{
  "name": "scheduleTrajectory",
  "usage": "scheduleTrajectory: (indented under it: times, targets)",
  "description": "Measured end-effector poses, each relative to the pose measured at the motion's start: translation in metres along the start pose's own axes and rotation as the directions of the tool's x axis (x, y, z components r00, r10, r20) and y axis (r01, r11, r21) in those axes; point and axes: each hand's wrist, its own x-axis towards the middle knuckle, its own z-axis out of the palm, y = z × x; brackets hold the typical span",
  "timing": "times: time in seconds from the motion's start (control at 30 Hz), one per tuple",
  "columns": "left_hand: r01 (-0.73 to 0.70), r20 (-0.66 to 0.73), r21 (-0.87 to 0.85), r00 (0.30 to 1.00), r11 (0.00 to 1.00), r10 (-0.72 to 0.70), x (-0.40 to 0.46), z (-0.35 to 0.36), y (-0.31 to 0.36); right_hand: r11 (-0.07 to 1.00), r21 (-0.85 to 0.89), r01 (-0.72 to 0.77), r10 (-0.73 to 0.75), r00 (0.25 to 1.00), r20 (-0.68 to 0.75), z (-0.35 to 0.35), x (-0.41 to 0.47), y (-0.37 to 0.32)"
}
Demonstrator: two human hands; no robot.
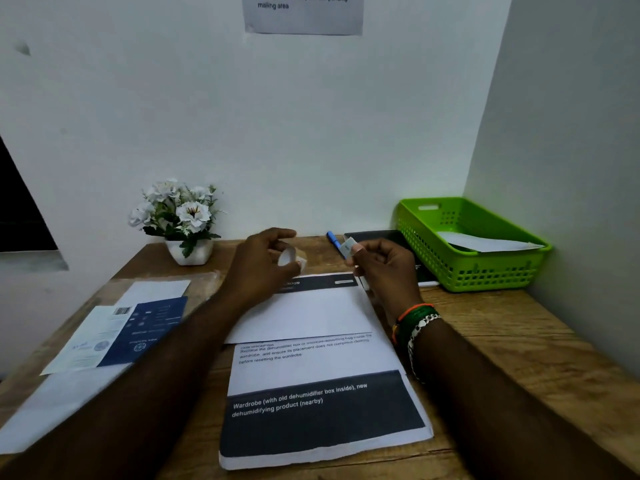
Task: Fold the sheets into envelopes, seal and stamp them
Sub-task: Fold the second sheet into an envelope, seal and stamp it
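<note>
— What sort of place is it?

— A wooden desk (pixel 502 327) pushed into a white corner; a printed notice (pixel 303 12) is taped high on the wall, cut off by the top edge; a pot of white flowers (pixel 180 220) stands at the back left; a green basket (pixel 478 271) sits at the back right with a white sheet (pixel 491 243) lying inside it.

— And the papers being worked on?

— A stack of printed sheets (pixel 318 410) lies in the middle of the desk, nearest the person; on its far half rests a folded white sheet (pixel 304 313), a dark printed band showing at its far edge; to the left lie more papers (pixel 114 334), one with a blue panel.

— What are the hands doing?

— Both are raised just above the far end of the folded sheet; the left hand (pixel 263 268) curls its fingers round a small roll of clear tape (pixel 289 256); the right hand (pixel 384 268), bracelets (pixel 414 323) on its wrist, pinches a small pale piece (pixel 348 248) between thumb and fingertips; whether that is tape or a stamp, I cannot tell.

— Anything behind them?

— A blue pen (pixel 333 239) lies beside a dark notebook (pixel 381 237), just left of the basket.
</note>
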Motion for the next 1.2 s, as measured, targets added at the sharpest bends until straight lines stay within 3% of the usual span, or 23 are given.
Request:
scheduleTrajectory:
  times: [0.1,0.27,0.37,0.43,0.47,0.53,0.6,0.67,0.87,1.1,1.2]
  targets:
    - [0.028,-0.028,0.274,0.999,0.961,-0.021,0.030,-0.007,-0.013,0.996,0.059,-0.064,0.063,0.998,0.026,-0.001,-0.002,-0.005]
    - [0.136,0.008,0.483,0.987,0.865,-0.160,0.048,-0.009,-0.040,0.992,0.060,-0.111,0.107,0.992,0.066,-0.002,-0.001,-0.005]
    - [0.062,-0.015,0.572,0.998,0.818,-0.065,0.040,-0.009,-0.043,0.989,0.030,-0.142,0.139,0.988,0.073,-0.004,0.001,-0.004]
    - [0.018,-0.130,0.464,0.990,0.886,0.048,0.030,-0.002,-0.028,0.992,0.009,-0.124,0.123,0.989,0.088,-0.002,0.001,-0.004]
    - [0.023,-0.156,0.379,0.987,0.925,0.039,0.024,0.002,-0.015,0.995,-0.005,-0.097,0.097,0.990,0.099,-0.001,0.000,-0.004]
    - [0.158,-0.065,0.047,0.986,0.986,-0.155,0.008,0.012,0.012,0.998,-0.046,-0.038,0.044,0.987,0.151,0.003,-0.003,-0.003]
    - [0.359,0.142,-0.333,0.933,0.872,-0.329,-0.009,0.021,0.028,0.993,-0.112,0.034,-0.009,0.976,0.219,0.005,-0.006,0.000]
    - [0.422,0.235,-0.459,0.906,0.782,-0.351,-0.020,0.025,0.032,0.984,-0.161,0.083,-0.040,0.967,0.252,0.006,-0.008,0.002]
    - [0.215,0.065,-0.390,0.976,0.895,-0.207,-0.023,0.031,0.024,0.986,-0.163,0.029,0.014,0.966,0.260,0.006,-0.010,-0.006]
    - [0.082,0.172,-0.242,0.984,0.967,-0.040,-0.018,0.032,0.017,0.954,-0.291,-0.071,0.149,0.955,0.256,-0.003,-0.007,-0.008]
    - [-0.062,0.223,0.038,0.974,0.997,0.052,-0.020,0.028,0.016,0.963,-0.228,-0.141,0.181,0.969,0.165,-0.015,0.003,-0.013]
